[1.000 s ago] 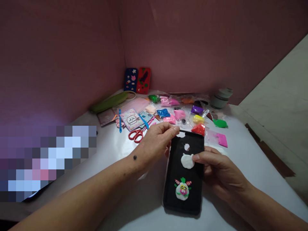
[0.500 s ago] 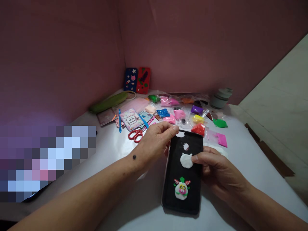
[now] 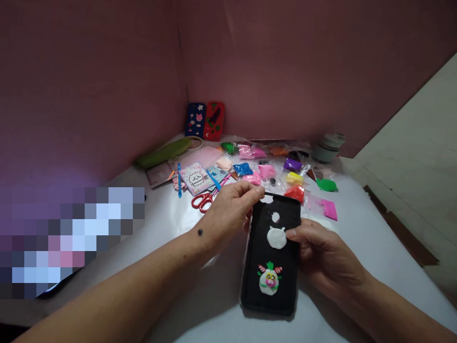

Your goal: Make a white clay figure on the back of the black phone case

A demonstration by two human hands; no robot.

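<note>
A black phone case is held tilted above the white table, its decorated back facing me. My left hand pinches its upper left corner. My right hand grips the right edge, fingers behind and the thumb tip beside a flat white clay piece with two small points on top. Lower on the case sits a white clay figure with a green tuft, red-striped horns, yellow eyes and a pink snout. Light shows through holes near the top of the case.
Red-handled scissors lie beyond my left hand. Bags of coloured clay, such as a blue one and a red one, spread across the back. Two decorated cases, blue and red, lean on the pink wall. A grey-green jar stands back right.
My right thumb has shifted slightly right, off the edge of the white clay piece. The view has moved a little; both hands keep hold of the case.
</note>
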